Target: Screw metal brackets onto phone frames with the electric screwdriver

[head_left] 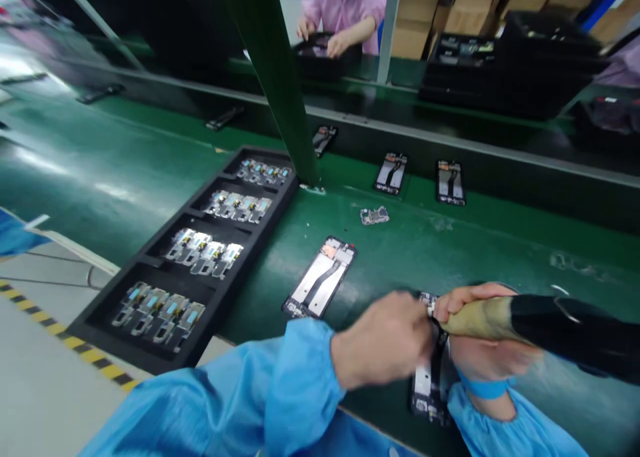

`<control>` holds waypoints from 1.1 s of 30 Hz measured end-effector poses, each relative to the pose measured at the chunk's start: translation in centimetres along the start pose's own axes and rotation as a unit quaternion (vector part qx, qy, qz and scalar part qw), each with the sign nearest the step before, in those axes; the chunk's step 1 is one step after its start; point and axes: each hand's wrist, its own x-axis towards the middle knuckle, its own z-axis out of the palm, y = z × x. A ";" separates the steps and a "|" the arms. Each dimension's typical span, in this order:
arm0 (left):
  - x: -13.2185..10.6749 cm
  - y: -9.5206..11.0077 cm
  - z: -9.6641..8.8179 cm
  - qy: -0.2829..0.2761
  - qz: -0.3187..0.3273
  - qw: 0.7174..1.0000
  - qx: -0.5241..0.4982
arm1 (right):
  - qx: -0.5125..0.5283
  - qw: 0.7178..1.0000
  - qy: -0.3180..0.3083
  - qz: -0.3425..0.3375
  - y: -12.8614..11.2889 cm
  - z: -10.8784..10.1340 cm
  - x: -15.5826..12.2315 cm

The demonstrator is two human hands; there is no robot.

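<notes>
Now: both hands meet over a phone frame (429, 387) lying flat on the green worktop (500, 243), near its front edge. The right hand (483, 347) has its grip wrapped tight round a tool (530, 323) with a tan and black barrel. The tool lies nearly level, nose toward the frame's top end. The left hand (385, 340) is just beside that nose, back to the camera and motion-blurred. Cannot tell whether its grip pinches anything or only steadies. The frame is mostly hidden under both hands; only its lower part shows.

Risks, as judged:
- The tool is held at a low slant, so the nose could skid off its mark and scratch the frame.
- The left fingers sit very close to the nose, and a slip could catch them.
- The frame has no visible clamp and is held by hand alone, so a push could slide it toward the front edge.
- A second frame (320, 277) lies near the left sleeve, and a sweep of the forearm could knock it.
- A small board (375, 215) lies loose further back, well apart.
- The tray (135, 347) of parts at left is away from both arms.
</notes>
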 end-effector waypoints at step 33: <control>28.0 -10.0 4.6 0.061 -0.299 0.948 0.092 | -0.048 0.955 0.287 -0.058 -3.6 -6.6 4.5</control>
